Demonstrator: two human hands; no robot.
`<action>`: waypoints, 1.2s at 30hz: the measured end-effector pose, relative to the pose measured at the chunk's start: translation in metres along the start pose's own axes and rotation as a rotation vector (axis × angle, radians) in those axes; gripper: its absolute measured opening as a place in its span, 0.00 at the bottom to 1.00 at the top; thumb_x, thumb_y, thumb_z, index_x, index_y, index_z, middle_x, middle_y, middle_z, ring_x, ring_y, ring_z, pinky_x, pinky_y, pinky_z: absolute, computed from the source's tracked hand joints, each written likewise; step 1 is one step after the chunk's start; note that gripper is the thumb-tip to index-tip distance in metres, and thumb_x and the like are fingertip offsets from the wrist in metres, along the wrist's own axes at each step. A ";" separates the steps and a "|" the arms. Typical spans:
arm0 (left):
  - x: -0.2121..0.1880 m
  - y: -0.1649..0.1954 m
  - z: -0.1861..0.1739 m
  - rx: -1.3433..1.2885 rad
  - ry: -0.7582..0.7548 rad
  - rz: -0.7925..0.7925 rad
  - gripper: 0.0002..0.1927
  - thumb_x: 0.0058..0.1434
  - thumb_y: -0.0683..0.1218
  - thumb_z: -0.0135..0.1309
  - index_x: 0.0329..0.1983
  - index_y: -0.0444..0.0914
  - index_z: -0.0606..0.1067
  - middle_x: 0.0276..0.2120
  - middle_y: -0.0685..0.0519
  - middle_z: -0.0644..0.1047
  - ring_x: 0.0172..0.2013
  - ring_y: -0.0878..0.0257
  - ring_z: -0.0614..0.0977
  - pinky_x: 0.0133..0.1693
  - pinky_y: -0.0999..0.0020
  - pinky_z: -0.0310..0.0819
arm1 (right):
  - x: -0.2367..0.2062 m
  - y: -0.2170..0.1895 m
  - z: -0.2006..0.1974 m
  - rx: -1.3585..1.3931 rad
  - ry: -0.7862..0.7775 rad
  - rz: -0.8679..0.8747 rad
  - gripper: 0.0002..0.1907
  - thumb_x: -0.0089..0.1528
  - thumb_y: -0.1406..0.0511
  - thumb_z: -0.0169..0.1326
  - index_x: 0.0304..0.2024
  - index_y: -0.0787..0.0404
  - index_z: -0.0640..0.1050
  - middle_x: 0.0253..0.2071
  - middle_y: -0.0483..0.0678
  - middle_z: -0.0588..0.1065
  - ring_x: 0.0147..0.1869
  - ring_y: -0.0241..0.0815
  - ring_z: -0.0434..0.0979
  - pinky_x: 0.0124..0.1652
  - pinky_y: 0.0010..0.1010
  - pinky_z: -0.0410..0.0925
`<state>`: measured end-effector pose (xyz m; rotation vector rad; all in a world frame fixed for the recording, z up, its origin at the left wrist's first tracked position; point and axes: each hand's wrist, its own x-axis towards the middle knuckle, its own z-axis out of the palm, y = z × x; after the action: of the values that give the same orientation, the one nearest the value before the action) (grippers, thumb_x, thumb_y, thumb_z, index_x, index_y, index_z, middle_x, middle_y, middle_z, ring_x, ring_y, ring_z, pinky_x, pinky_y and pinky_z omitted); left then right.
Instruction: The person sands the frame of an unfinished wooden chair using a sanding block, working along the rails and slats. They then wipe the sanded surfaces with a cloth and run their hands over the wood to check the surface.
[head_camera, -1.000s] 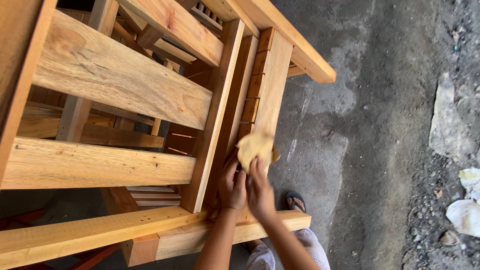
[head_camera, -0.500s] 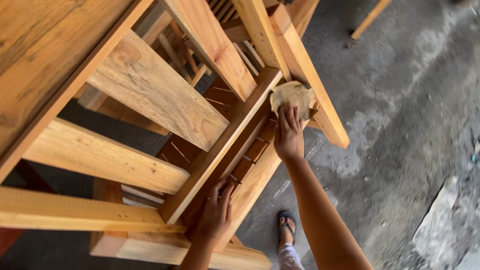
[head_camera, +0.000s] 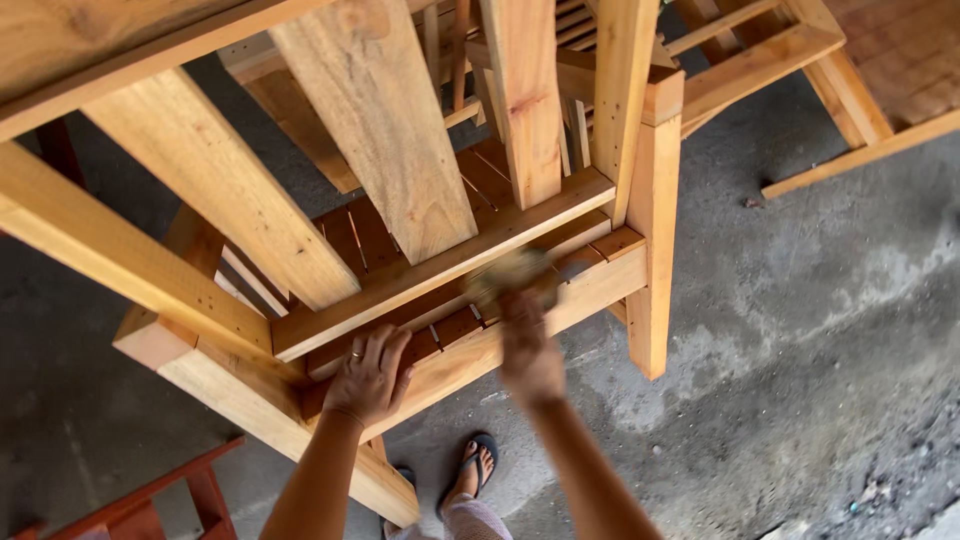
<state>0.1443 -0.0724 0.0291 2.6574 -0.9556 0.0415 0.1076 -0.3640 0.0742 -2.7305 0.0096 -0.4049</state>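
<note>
Slippage of the blurred tan pad (head_camera: 512, 272), gripped in the right hand (head_camera: 530, 355), is risked along the rail (head_camera: 560, 305) unless the frame (head_camera: 240, 385) is steadied by the flat, spread-fingered, empty left hand (head_camera: 368, 375).

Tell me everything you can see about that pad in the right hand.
The pad is a small, flat, yellowish-tan piece, perhaps cloth or abrasive paper; motion blur hides its texture and edges. The right hand presses it against the lower rail of the pale wooden furniture frame, near the corner leg. The fingers cover its near part. The left hand rests flat on the same rail, apart from the pad.
</note>
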 end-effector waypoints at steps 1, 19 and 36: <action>0.001 0.000 -0.001 -0.003 0.018 -0.031 0.29 0.63 0.56 0.48 0.64 0.39 0.66 0.58 0.42 0.67 0.52 0.43 0.72 0.52 0.46 0.72 | 0.003 -0.008 -0.005 0.028 -0.058 -0.064 0.25 0.68 0.71 0.37 0.67 0.66 0.69 0.69 0.60 0.69 0.75 0.57 0.66 0.70 0.46 0.61; 0.012 -0.006 0.001 0.036 -0.118 -0.123 0.34 0.64 0.61 0.44 0.69 0.39 0.62 0.61 0.43 0.66 0.57 0.43 0.70 0.56 0.41 0.68 | 0.034 0.038 -0.024 -0.054 -0.103 -0.064 0.20 0.65 0.72 0.48 0.60 0.61 0.75 0.61 0.55 0.76 0.66 0.56 0.71 0.64 0.47 0.64; 0.086 0.061 -0.023 -0.333 0.276 -0.363 0.22 0.61 0.44 0.49 0.60 0.40 0.69 0.51 0.45 0.74 0.51 0.48 0.76 0.55 0.47 0.69 | 0.037 0.046 0.008 -0.048 -0.605 -0.084 0.13 0.65 0.65 0.48 0.52 0.53 0.75 0.64 0.50 0.73 0.71 0.54 0.67 0.62 0.42 0.66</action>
<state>0.1750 -0.1625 0.0798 2.3909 -0.3496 0.1481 0.1471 -0.4064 0.0603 -2.7928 -0.2581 0.4135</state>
